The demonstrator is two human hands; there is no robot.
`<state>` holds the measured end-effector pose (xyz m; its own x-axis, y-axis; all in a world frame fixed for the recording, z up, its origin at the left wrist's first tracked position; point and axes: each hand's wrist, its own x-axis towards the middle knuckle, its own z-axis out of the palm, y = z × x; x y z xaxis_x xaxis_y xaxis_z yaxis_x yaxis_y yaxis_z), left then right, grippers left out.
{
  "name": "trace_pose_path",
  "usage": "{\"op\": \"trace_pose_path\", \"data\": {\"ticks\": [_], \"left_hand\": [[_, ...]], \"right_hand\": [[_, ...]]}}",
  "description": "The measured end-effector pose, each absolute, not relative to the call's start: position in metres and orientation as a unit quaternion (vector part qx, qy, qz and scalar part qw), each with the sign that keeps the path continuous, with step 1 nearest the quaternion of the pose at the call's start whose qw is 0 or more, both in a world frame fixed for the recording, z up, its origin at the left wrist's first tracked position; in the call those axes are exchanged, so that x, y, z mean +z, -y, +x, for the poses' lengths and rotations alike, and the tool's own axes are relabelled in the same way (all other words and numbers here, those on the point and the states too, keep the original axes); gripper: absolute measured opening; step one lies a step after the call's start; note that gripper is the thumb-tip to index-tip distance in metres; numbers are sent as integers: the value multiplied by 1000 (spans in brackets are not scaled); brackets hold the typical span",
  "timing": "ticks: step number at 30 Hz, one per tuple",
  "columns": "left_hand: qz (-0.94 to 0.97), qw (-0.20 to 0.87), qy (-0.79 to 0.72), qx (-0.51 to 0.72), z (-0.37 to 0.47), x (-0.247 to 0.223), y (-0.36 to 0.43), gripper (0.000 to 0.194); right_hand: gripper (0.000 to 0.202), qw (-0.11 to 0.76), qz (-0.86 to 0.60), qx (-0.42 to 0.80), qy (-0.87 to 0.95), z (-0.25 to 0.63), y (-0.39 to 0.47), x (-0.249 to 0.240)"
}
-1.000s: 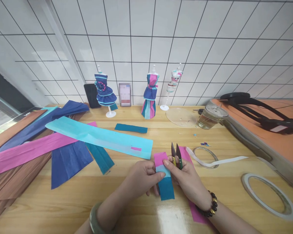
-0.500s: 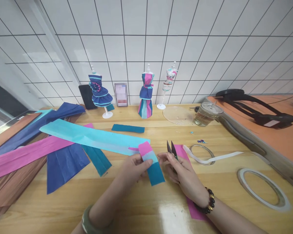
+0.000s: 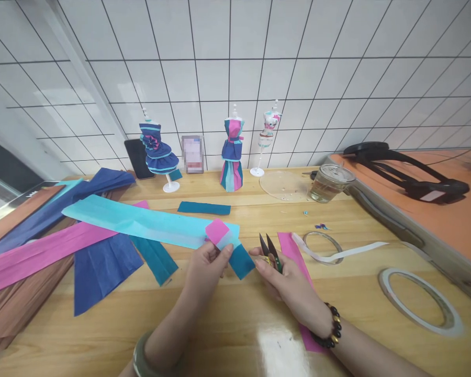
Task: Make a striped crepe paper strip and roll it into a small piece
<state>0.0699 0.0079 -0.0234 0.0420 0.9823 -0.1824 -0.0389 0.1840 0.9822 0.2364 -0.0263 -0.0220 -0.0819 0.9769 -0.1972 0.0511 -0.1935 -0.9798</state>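
Note:
Between thumb and fingers, my left hand (image 3: 210, 264) pinches a small paper strip (image 3: 242, 262) banded in pink, light blue and teal, tilted with its teal end to the lower right. Small dark-bladed scissors (image 3: 271, 252) rest in my right hand (image 3: 284, 277), their blades apart and pointing up and away. The fingertips of my right hand are close to the strip's teal end. Behind the strip lies a long light blue paper strip (image 3: 149, 225). A pink strip (image 3: 294, 254) runs under my right forearm.
Three small dress forms (image 3: 232, 149) stand by the tiled wall, with two phones (image 3: 192, 154). A glass of liquid (image 3: 332, 182) is at the back right. Tape rolls (image 3: 388, 293) lie right. Coloured papers (image 3: 105, 272) cover the left side. A black headset (image 3: 408, 173) rests on an orange surface.
My left hand has turned the banded strip, so its pink end is further left and its teal end higher. The scissors have shifted slightly left, with their blades further apart.

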Motion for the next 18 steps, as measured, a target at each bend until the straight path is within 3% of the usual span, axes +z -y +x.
{"op": "trace_pose_path", "data": {"ticks": [6,13,18], "left_hand": [[523,532,-517,420,77,-23,0,30],[403,676,-456,415,73,-21,-1,26],[345,718,-423,431,72,-22,-3,20]], "right_hand": [[30,399,-529,541,517,233,23,-22],[28,380,-553,508,540,234,24,-27],[29,382,-554,498,547,233,24,-24]]}}
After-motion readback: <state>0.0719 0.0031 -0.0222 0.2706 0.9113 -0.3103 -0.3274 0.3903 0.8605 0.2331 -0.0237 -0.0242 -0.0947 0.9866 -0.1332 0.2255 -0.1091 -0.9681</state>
